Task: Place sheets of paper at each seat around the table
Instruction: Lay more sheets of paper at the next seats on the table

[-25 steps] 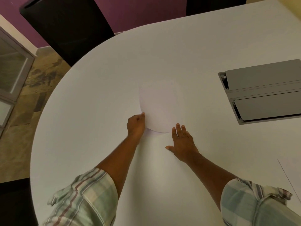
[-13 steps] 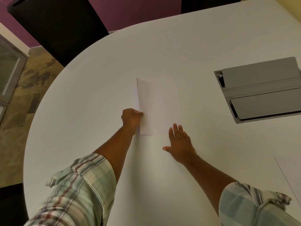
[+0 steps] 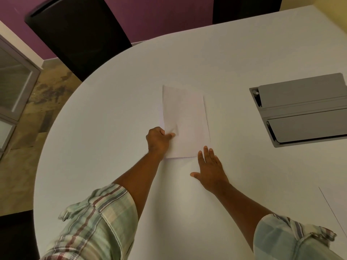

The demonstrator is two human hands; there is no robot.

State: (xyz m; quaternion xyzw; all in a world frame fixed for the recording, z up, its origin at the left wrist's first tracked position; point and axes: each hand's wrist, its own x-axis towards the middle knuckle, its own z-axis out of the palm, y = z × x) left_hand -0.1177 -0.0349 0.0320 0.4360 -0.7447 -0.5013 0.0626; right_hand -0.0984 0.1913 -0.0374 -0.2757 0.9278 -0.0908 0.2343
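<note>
A white sheet of paper (image 3: pixel 185 119) lies near the middle of the white oval table (image 3: pixel 112 113), its far end toward the black chair (image 3: pixel 78 34) at the upper left. My left hand (image 3: pixel 158 142) pinches the sheet's near left edge, thumb on top. My right hand (image 3: pixel 210 169) rests flat on the table just beside the sheet's near right corner, fingers spread, holding nothing. The edge of another sheet (image 3: pixel 336 211) shows at the lower right.
A grey hinged cable box lid (image 3: pixel 304 109) is set into the table at the right. A second black chair (image 3: pixel 244 8) stands at the far edge. A glass door (image 3: pixel 13 91) and stone floor lie to the left.
The sheet, curled and blurred a second ago, has settled flat on the table and reads as a full rectangle. My left hand keeps its pinch; my right hand has barely moved.
</note>
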